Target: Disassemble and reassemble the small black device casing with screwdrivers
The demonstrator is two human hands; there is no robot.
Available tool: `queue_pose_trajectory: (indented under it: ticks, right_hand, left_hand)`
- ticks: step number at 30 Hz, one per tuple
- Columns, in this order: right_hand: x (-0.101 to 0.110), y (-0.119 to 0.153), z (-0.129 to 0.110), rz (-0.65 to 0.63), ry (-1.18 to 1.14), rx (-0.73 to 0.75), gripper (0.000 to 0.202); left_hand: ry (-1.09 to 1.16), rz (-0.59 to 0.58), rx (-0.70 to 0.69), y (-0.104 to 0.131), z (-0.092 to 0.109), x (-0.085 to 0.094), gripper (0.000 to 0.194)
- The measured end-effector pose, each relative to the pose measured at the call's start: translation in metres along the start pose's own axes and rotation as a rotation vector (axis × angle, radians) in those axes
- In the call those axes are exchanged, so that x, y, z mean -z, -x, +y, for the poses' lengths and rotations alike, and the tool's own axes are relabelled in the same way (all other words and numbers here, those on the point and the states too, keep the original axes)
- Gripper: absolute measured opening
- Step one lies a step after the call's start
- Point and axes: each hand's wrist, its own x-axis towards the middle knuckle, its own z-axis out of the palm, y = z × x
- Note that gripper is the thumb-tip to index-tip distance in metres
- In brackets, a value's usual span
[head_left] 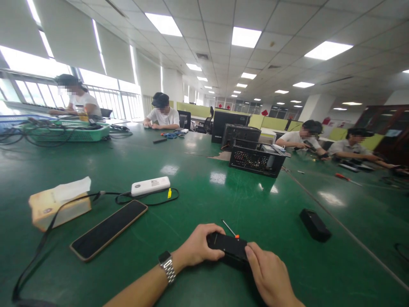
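Note:
A black box-shaped device (230, 247) is held between both my hands, just above or on the green tabletop. My left hand (202, 243), with a metal-band watch (168, 266) on the wrist, grips its left end between thumb and fingers. My right hand (270, 273) closes round its right end, the thumb along the edge. Right behind the device lies a screwdriver (228, 227) with a thin metal shaft; only the orange part of its handle shows. Farther right, a second black block-shaped device (315, 224) rests on the table, apart from my hands.
To the left lie a phone (108, 230), a tissue pack (60, 204) and a white power bank (151, 186) with a black cable. An opened computer case (257, 160) stands ahead. A green basket (70, 133) holds cables. Several people sit around the table.

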Motion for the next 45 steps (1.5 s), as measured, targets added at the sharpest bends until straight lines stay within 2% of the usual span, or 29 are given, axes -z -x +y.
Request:
queue_pose_trajectory:
  ticks: [10,22,33,40,45]
  right_hand:
    - [-0.003,0.003,-0.004,0.098,-0.003,0.009,0.042]
    - [0.001,0.003,-0.012,0.122,0.077,-0.010,0.031]
    - [-0.003,0.003,-0.009,0.118,0.045,-0.006,0.032]
    - [0.003,-0.001,-0.010,0.064,-0.006,-0.021,0.033]
    - [0.011,0.003,0.000,-0.055,-0.131,-0.066,0.031]
  left_hand:
    - [-0.008,0.011,0.026,0.000,0.002,0.000,0.035]
    - [0.014,0.003,0.014,0.000,0.004,0.001,0.033]
    - [-0.025,-0.005,0.038,0.000,0.011,0.003,0.029]
    - [0.009,-0.008,0.028,0.000,0.007,0.003,0.030]
    - [0.005,0.054,0.046,0.000,0.003,-0.004,0.037]
